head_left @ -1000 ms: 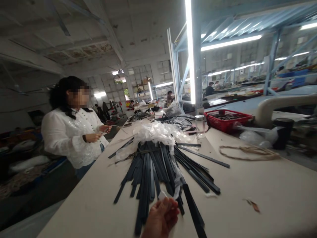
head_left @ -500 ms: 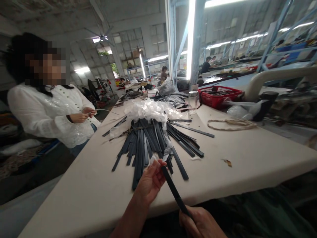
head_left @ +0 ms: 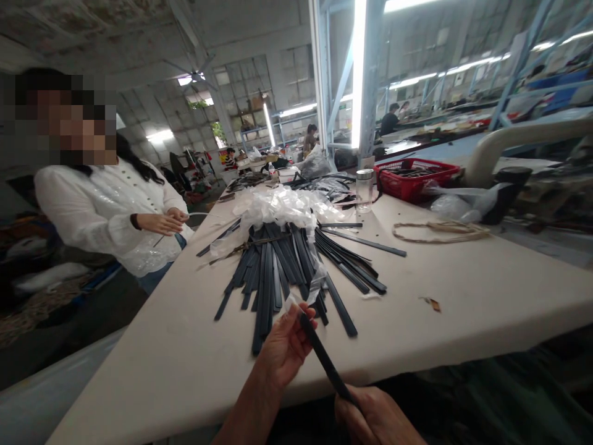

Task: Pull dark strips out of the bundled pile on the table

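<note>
My left hand (head_left: 286,343) pinches the upper end of a long black strip (head_left: 324,360), and a bit of clear film shows at the fingertips. Lower down, my right hand (head_left: 374,417) grips the same strip's near end at the bottom of the view. Just beyond my hands a fanned pile of black strips (head_left: 287,266) lies on the beige table (head_left: 463,296), topped at the far end by crumpled clear plastic wrap (head_left: 282,207).
A person in a white top (head_left: 111,216) stands at the table's left side, handling a thin strip. A glass jar (head_left: 364,190), a red basket (head_left: 414,178), a loop of cord (head_left: 440,232) and a scrap (head_left: 433,303) lie farther right. Other people work at distant tables.
The view dropped from the table's far end toward my hands. My left hand lifted a strip off the pile, and my right hand came into view gripping its near end.
</note>
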Available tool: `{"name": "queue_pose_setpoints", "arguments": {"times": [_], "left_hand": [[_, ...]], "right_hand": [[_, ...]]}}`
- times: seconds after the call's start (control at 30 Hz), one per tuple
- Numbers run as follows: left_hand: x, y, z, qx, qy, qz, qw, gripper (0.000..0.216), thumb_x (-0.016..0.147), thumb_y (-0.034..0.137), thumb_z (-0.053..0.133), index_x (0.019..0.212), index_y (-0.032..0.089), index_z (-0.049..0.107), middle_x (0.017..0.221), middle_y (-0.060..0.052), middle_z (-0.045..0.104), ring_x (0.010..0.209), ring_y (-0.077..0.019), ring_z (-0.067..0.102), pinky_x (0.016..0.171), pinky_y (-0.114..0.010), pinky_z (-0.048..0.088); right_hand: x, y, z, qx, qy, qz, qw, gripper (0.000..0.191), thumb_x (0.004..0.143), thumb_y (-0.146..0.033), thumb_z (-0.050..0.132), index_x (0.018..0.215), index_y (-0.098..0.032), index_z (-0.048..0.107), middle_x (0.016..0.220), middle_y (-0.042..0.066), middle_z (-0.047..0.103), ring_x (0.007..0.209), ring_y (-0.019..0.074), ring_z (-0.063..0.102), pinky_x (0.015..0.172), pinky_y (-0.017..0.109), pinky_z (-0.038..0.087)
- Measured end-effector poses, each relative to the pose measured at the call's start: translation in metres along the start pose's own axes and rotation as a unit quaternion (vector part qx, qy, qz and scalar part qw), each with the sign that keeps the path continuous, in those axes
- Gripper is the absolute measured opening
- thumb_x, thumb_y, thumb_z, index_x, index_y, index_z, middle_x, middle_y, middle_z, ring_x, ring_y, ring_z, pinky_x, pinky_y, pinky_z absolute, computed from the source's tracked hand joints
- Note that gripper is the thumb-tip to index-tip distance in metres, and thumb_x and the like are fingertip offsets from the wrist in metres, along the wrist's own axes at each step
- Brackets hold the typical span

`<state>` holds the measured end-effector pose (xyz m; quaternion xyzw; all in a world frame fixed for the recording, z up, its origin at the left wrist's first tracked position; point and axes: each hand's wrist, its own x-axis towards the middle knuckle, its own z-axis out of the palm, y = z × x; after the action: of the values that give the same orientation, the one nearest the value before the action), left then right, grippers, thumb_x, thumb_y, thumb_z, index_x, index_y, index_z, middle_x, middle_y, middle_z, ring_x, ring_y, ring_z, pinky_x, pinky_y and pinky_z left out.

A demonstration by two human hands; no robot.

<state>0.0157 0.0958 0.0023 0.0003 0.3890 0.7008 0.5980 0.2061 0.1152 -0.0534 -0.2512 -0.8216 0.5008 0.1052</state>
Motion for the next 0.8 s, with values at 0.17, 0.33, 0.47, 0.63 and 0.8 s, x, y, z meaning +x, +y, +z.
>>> {"name": "queue_pose_setpoints", "arguments": {"times": [0.17,0.33,0.47,0.63,0.8], "left_hand": [[-0.002,-0.008,-0.005,0.038,-0.013,0.012,0.999,0.033,0.066,0.032,0.087,0.088,0.013,0.07,0.08,-0.005,0.075,0.067,-0.0146,0.07,0.061,-0.022,0.056],[-0.011,-0.034,-0.012,0.122,-0.063,0.004,0.991,0.037,0.065,0.039,0.086,0.084,0.011,0.072,0.079,-0.007,0.074,0.068,-0.0154,0.069,0.063,-0.023,0.053],[-0.017,-0.05,-0.011,0.171,-0.064,0.018,0.983,0.036,0.069,0.04,0.083,0.086,0.009,0.074,0.08,-0.01,0.075,0.071,-0.0161,0.068,0.065,-0.024,0.052],[-0.013,-0.05,-0.008,0.2,-0.052,0.073,0.976,0.037,0.069,0.043,0.082,0.086,0.011,0.076,0.081,-0.01,0.075,0.073,-0.0171,0.067,0.071,-0.028,0.053],[-0.004,-0.043,-0.009,0.174,-0.007,0.081,0.981,0.042,0.06,0.046,0.087,0.083,0.012,0.076,0.08,-0.01,0.075,0.069,-0.0151,0.066,0.065,-0.024,0.05]], "right_hand": [[0.0,-0.005,0.001,0.057,-0.01,0.03,0.998,0.041,0.095,-0.044,0.035,0.073,-0.018,0.058,0.057,0.0,0.056,0.054,0.015,0.053,0.052,0.022,0.036],[0.001,-0.018,-0.004,0.15,-0.028,0.037,0.988,0.047,0.097,-0.049,0.031,0.075,-0.018,0.059,0.056,-0.001,0.053,0.056,0.016,0.051,0.057,0.024,0.04],[0.001,-0.024,-0.009,0.143,0.029,0.015,0.989,0.05,0.099,-0.051,0.026,0.075,-0.019,0.056,0.059,0.0,0.055,0.057,0.0163,0.052,0.058,0.025,0.04],[-0.014,-0.012,-0.013,0.059,0.109,0.052,0.991,0.039,0.098,-0.046,0.03,0.085,-0.02,0.056,0.067,0.001,0.059,0.054,0.017,0.057,0.054,0.026,0.041],[-0.043,0.013,-0.013,0.069,0.129,0.091,0.985,0.048,0.099,-0.054,0.029,0.081,-0.021,0.058,0.068,0.003,0.063,0.057,0.0185,0.061,0.055,0.027,0.045]]}}
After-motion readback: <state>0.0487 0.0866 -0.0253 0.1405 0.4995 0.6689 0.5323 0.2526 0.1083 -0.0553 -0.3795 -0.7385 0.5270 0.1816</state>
